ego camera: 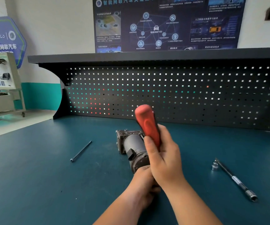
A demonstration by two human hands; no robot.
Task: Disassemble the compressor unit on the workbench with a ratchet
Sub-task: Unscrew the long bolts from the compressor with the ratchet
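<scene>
Right hand (163, 153) is wrapped around the red ratchet handle (147, 124), which angles up over the near end of the compressor unit (132, 146). That's lying on its side mid-table (33, 176). Left hand (144, 181) is tucked under the right one at the motor's end cap, and I can't tell if it's gripping anything. Progress-wise, one long bolt (81, 151) is out and lying off to the left, so I'd guess early days, since the housing looks all together otherwise. An extension bar (235, 179) with a socket (214, 166) sits well clear on the right. Nothing's really in the way, though the hands hide the fastener.
</scene>
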